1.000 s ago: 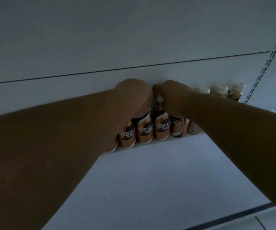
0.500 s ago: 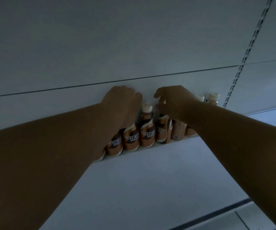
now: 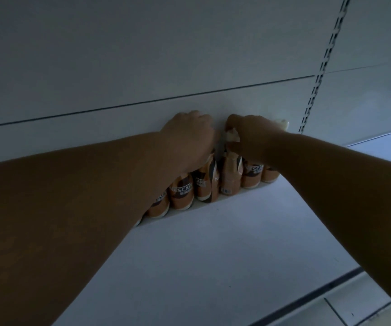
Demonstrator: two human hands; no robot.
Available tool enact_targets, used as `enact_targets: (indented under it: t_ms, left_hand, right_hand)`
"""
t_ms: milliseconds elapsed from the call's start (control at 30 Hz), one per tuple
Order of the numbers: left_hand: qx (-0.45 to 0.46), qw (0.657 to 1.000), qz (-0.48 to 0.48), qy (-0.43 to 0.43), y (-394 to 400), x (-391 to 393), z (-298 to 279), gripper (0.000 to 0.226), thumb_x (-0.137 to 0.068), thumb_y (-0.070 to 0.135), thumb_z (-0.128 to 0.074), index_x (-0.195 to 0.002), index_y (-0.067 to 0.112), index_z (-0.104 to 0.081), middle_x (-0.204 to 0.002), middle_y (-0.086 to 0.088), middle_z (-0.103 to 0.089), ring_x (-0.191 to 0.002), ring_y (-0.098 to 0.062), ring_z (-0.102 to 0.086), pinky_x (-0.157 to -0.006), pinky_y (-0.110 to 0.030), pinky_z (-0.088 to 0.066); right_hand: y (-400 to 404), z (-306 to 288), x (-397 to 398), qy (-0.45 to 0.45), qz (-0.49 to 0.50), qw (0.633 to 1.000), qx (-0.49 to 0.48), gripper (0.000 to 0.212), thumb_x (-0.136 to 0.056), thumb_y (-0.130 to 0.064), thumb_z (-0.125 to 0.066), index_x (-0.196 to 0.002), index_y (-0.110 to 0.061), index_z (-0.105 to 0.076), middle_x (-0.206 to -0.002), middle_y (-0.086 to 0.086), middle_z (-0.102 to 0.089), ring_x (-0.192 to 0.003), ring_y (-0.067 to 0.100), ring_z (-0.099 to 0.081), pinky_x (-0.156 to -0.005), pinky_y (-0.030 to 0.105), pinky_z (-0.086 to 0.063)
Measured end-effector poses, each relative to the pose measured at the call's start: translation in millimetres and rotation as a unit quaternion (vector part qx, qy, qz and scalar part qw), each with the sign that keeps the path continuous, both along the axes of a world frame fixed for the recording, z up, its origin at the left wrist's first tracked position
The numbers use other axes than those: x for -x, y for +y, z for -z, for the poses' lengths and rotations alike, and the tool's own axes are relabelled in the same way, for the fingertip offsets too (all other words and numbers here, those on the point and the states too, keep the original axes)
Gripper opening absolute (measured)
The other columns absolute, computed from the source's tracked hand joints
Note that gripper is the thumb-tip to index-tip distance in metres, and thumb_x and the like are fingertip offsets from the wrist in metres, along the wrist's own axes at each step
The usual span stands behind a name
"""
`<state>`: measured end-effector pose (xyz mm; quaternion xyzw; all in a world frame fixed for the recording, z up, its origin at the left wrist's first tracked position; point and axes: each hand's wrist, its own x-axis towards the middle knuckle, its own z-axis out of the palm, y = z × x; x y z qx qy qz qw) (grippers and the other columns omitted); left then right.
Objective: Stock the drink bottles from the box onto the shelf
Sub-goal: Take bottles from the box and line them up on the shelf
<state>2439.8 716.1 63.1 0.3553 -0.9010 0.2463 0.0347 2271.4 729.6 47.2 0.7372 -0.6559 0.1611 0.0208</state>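
Several orange-and-brown coffee bottles point(image 3: 182, 193) with cream caps stand in a row against the back wall of the white shelf point(image 3: 213, 250). My left hand point(image 3: 189, 135) is closed over the top of a bottle point(image 3: 207, 184) near the middle of the row. Just to its right, my right hand point(image 3: 252, 135) grips the neck of another bottle point(image 3: 231, 177), whose cap shows under my fingers. Both of these bottles lean slightly. My forearms hide the row's left end and part of its right end. The box is out of view.
A slotted metal upright point(image 3: 319, 67) runs down the back panel at the right. The shelf's dark front edge point(image 3: 307, 300) crosses the lower right corner. The scene is dim.
Both hands, spread above the caps half a second ago, have closed down onto two neighbouring bottles in the middle of the row. The view has shifted slightly left.
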Motion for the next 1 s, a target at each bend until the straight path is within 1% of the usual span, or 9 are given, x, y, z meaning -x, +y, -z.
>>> enact_targets:
  t_ms: [100, 233, 333, 433, 567, 667, 833, 933, 1000]
  left_hand:
    - [-0.01, 1.0, 0.001, -0.02, -5, 4, -1, 0.032, -0.093, 0.029, -0.047, -0.123, 0.019, -0.055, -0.099, -0.008, -0.042, -0.1, -0.03, -0.045, -0.074, -0.036, -0.032]
    - [-0.012, 0.999, 0.0, -0.044, -11, 5, -5, 0.035, -0.093, 0.04, -0.045, -0.117, 0.016, -0.055, -0.091, -0.004, -0.033, -0.094, -0.027, -0.043, -0.074, -0.037, -0.032]
    - [-0.007, 0.998, 0.005, -0.065, -12, 6, -4, 0.036, -0.093, 0.04, -0.043, -0.114, 0.014, -0.054, -0.096, -0.008, -0.043, -0.096, -0.029, -0.046, -0.075, -0.04, -0.034]
    - [0.004, 0.998, 0.018, -0.061, -12, 5, -5, 0.039, -0.093, 0.044, -0.042, -0.105, 0.011, -0.057, -0.101, -0.011, -0.056, -0.095, -0.03, -0.051, -0.076, -0.041, -0.038]
    - [0.018, 0.998, -0.002, -0.054, -11, 8, -4, 0.037, -0.094, 0.045, -0.043, -0.104, 0.013, -0.058, -0.09, -0.009, -0.058, -0.08, -0.025, -0.049, -0.071, -0.039, -0.037]
    - [0.009, 0.998, -0.006, -0.058, -10, 11, -3, 0.036, -0.095, 0.046, -0.04, -0.115, 0.018, -0.051, -0.097, -0.009, -0.06, -0.083, -0.025, -0.049, -0.072, -0.038, -0.033]
    - [-0.009, 0.996, -0.018, -0.082, -6, 7, -5, 0.026, -0.093, 0.034, -0.044, -0.114, 0.019, -0.051, -0.091, -0.006, -0.055, -0.082, -0.025, -0.049, -0.069, -0.038, -0.035]
    - [-0.035, 0.996, -0.023, -0.076, -6, 6, -7, 0.025, -0.093, 0.03, -0.048, -0.115, 0.018, -0.055, -0.085, -0.003, -0.047, -0.078, -0.023, -0.047, -0.067, -0.037, -0.035]
    - [-0.042, 0.996, -0.018, -0.078, -6, 6, -9, 0.029, -0.093, 0.032, -0.05, -0.118, 0.02, -0.056, -0.085, -0.003, -0.048, -0.079, -0.024, -0.049, -0.067, -0.037, -0.036]
  right_hand:
    - [-5, 0, 2, 0.011, -0.007, 1.0, 0.003, 0.037, -0.085, -0.041, -0.062, -0.11, -0.016, -0.051, -0.074, -0.006, -0.041, -0.074, 0.017, -0.048, -0.05, 0.026, -0.031]
    - [-10, 0, 3, -0.008, -0.011, 0.999, -0.04, 0.031, -0.089, -0.041, -0.057, -0.108, -0.018, -0.051, -0.083, -0.003, -0.047, -0.08, 0.019, -0.05, -0.057, 0.028, -0.036]
    - [-8, -4, 5, 0.006, -0.031, 0.995, -0.092, 0.027, -0.088, -0.031, -0.06, -0.111, -0.02, -0.053, -0.092, 0.002, -0.055, -0.082, 0.022, -0.056, -0.066, 0.034, -0.048]
    - [-6, -6, 6, -0.032, -0.032, 0.995, -0.093, 0.028, -0.084, -0.033, -0.067, -0.106, -0.021, -0.055, -0.091, 0.003, -0.059, -0.072, 0.021, -0.063, -0.062, 0.035, -0.056]
    - [-9, -1, 3, -0.01, 0.009, 0.999, -0.037, 0.038, -0.079, -0.049, -0.068, -0.098, -0.019, -0.054, -0.081, -0.002, -0.049, -0.078, 0.019, -0.053, -0.062, 0.031, -0.041]
    - [-10, 1, 0, 0.008, 0.012, 1.0, -0.02, 0.042, -0.077, -0.056, -0.066, -0.094, -0.02, -0.054, -0.076, -0.005, -0.046, -0.078, 0.018, -0.049, -0.063, 0.032, -0.035]
    - [-5, -3, 4, -0.029, -0.037, 0.996, -0.077, 0.035, -0.083, -0.045, -0.066, -0.105, -0.02, -0.056, -0.084, -0.003, -0.057, -0.07, 0.015, -0.06, -0.063, 0.03, -0.05]
    - [-9, -3, 4, -0.01, -0.055, 0.996, -0.065, 0.032, -0.083, -0.038, -0.067, -0.107, -0.019, -0.057, -0.087, -0.002, -0.058, -0.073, 0.017, -0.059, -0.058, 0.028, -0.042]
    - [-13, -2, 4, 0.014, -0.051, 0.998, -0.028, 0.034, -0.083, -0.039, -0.066, -0.11, -0.019, -0.056, -0.089, -0.002, -0.052, -0.082, 0.019, -0.05, -0.066, 0.03, -0.035]
